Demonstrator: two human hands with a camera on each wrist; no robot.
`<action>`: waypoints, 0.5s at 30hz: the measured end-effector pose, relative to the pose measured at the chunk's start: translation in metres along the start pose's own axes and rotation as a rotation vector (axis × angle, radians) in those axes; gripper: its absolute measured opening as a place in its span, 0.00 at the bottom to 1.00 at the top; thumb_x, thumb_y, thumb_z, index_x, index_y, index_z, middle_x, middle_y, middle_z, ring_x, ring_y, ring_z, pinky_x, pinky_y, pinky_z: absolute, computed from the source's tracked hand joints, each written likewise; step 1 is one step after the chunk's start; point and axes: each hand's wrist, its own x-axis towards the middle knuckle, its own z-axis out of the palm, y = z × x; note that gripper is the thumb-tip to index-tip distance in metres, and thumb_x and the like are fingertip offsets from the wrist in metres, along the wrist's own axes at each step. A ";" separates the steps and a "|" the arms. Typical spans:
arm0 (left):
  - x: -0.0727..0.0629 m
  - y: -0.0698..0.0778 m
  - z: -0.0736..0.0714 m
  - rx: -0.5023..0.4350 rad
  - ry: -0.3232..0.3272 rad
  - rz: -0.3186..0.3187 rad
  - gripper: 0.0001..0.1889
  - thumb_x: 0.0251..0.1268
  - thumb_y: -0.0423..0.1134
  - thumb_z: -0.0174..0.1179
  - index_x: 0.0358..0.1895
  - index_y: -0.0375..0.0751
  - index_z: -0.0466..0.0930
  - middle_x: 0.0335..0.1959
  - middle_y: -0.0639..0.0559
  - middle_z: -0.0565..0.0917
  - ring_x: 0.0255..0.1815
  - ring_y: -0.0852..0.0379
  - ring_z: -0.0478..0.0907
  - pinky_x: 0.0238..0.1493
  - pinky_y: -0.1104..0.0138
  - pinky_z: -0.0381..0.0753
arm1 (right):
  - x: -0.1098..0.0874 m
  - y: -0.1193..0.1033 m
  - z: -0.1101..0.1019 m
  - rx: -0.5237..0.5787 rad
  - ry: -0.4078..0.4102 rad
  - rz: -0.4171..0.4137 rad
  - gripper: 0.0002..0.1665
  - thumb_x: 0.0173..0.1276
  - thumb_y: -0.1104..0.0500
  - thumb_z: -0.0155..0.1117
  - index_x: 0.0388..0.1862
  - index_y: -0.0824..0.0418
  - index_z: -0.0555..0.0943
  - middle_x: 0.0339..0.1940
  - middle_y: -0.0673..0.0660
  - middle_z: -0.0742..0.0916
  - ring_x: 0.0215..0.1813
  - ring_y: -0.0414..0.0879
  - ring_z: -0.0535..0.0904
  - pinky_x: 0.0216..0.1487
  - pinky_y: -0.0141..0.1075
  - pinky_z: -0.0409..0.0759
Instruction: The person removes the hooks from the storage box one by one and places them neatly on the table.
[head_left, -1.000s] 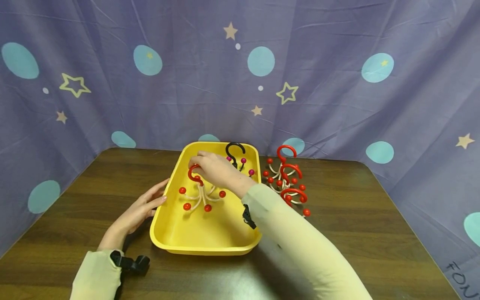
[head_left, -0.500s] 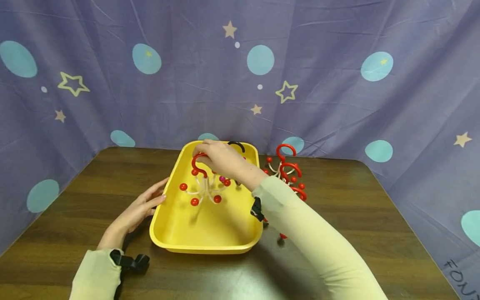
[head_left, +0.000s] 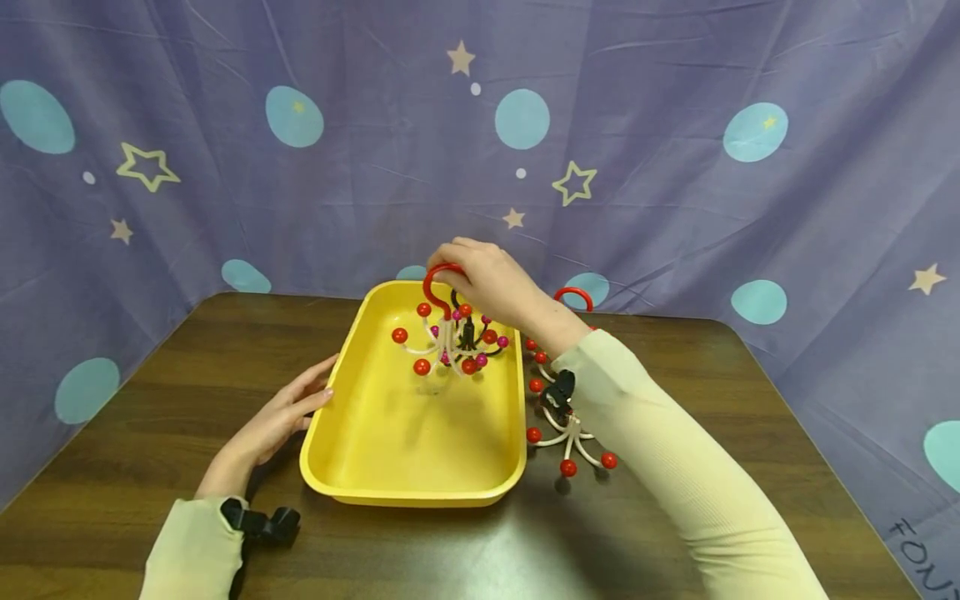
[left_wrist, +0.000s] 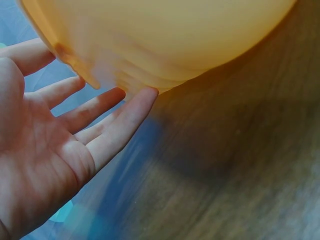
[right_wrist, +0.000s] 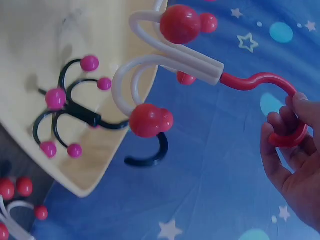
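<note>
My right hand grips the red hook of a multi-arm hook hanger, which has white curved arms tipped with red balls. It hangs upright over the back right of a yellow tub. Behind it in the head view, a black hook hanger with magenta balls stands in the tub; its hook pokes above the rim in the right wrist view. Beside the tub's left wall is my left hand. In the left wrist view its fingers are spread and nearly straight, fingertips at the tub's outer side.
Several more red-and-white hook hangers stand on the brown wooden table along the tub's right side, partly hidden by my right forearm. A purple curtain with stars and ovals hangs behind the table.
My right hand has carried the red-and-white hook hanger up, back and to the right, from over the tub's left middle to before the black one. My left hand has stayed put.
</note>
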 end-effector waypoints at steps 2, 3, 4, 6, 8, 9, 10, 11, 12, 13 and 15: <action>0.000 -0.001 0.000 0.003 -0.001 -0.003 0.30 0.72 0.42 0.42 0.73 0.48 0.41 0.64 0.33 0.56 0.48 0.64 0.74 0.42 0.59 0.79 | -0.003 0.004 -0.007 0.002 0.019 0.011 0.08 0.67 0.56 0.55 0.41 0.54 0.80 0.38 0.48 0.82 0.37 0.40 0.74 0.43 0.32 0.72; 0.000 -0.001 0.000 0.003 -0.001 -0.006 0.30 0.72 0.42 0.42 0.73 0.48 0.41 0.64 0.33 0.56 0.48 0.64 0.74 0.42 0.59 0.79 | -0.004 0.007 -0.010 0.000 0.030 0.015 0.08 0.68 0.56 0.55 0.41 0.54 0.80 0.38 0.48 0.82 0.37 0.40 0.74 0.43 0.32 0.72; 0.000 -0.001 0.000 0.004 -0.002 -0.008 0.30 0.72 0.42 0.42 0.73 0.49 0.41 0.64 0.34 0.56 0.48 0.64 0.74 0.42 0.58 0.78 | -0.006 0.009 -0.013 -0.004 0.042 0.020 0.08 0.68 0.57 0.55 0.41 0.54 0.80 0.39 0.49 0.82 0.37 0.40 0.74 0.43 0.32 0.72; 0.000 -0.001 0.000 0.005 -0.005 -0.010 0.30 0.72 0.43 0.42 0.73 0.49 0.41 0.64 0.34 0.56 0.48 0.63 0.75 0.42 0.58 0.78 | -0.009 0.014 -0.019 -0.007 0.066 0.028 0.08 0.67 0.57 0.55 0.41 0.55 0.80 0.39 0.49 0.82 0.38 0.41 0.75 0.46 0.32 0.72; 0.000 -0.001 0.000 0.004 -0.007 -0.010 0.30 0.72 0.43 0.42 0.73 0.49 0.41 0.65 0.34 0.56 0.48 0.63 0.75 0.42 0.58 0.78 | -0.012 0.019 -0.026 -0.014 0.092 0.039 0.08 0.67 0.58 0.55 0.41 0.56 0.81 0.39 0.50 0.83 0.39 0.43 0.76 0.51 0.33 0.71; -0.001 -0.001 0.000 0.004 -0.006 -0.010 0.30 0.72 0.43 0.42 0.73 0.49 0.41 0.65 0.34 0.56 0.48 0.63 0.74 0.42 0.58 0.78 | -0.013 0.021 -0.029 -0.019 0.101 0.048 0.08 0.67 0.58 0.55 0.41 0.56 0.81 0.39 0.51 0.83 0.39 0.43 0.76 0.51 0.34 0.71; -0.001 -0.001 0.000 0.004 -0.005 -0.009 0.30 0.72 0.43 0.42 0.73 0.49 0.41 0.65 0.33 0.56 0.48 0.63 0.74 0.42 0.58 0.78 | -0.015 0.023 -0.032 -0.022 0.110 0.057 0.08 0.67 0.58 0.56 0.41 0.57 0.81 0.38 0.51 0.83 0.39 0.44 0.76 0.51 0.35 0.71; -0.001 0.000 0.000 0.002 -0.003 -0.009 0.30 0.72 0.42 0.42 0.73 0.49 0.42 0.65 0.33 0.56 0.48 0.64 0.74 0.42 0.59 0.78 | -0.016 0.025 -0.035 -0.026 0.117 0.068 0.08 0.67 0.59 0.56 0.41 0.57 0.81 0.38 0.52 0.83 0.40 0.44 0.76 0.51 0.35 0.71; -0.001 0.000 0.000 0.000 -0.003 -0.006 0.30 0.72 0.42 0.42 0.73 0.49 0.42 0.64 0.33 0.56 0.48 0.64 0.74 0.42 0.59 0.78 | -0.017 0.027 -0.037 -0.030 0.120 0.080 0.08 0.67 0.59 0.55 0.41 0.58 0.81 0.38 0.52 0.83 0.40 0.45 0.76 0.50 0.36 0.72; -0.001 0.000 0.000 -0.003 -0.003 -0.002 0.30 0.72 0.42 0.42 0.73 0.48 0.42 0.64 0.32 0.56 0.48 0.64 0.74 0.42 0.59 0.78 | -0.019 0.029 -0.040 -0.035 0.122 0.092 0.08 0.67 0.59 0.55 0.41 0.58 0.80 0.38 0.53 0.83 0.40 0.45 0.76 0.47 0.36 0.72; -0.002 0.000 0.000 -0.008 -0.006 0.002 0.30 0.72 0.41 0.42 0.73 0.47 0.41 0.64 0.31 0.56 0.48 0.64 0.74 0.42 0.60 0.79 | -0.022 0.034 -0.043 -0.044 0.128 0.113 0.09 0.67 0.59 0.55 0.42 0.58 0.80 0.40 0.54 0.82 0.41 0.46 0.77 0.43 0.37 0.73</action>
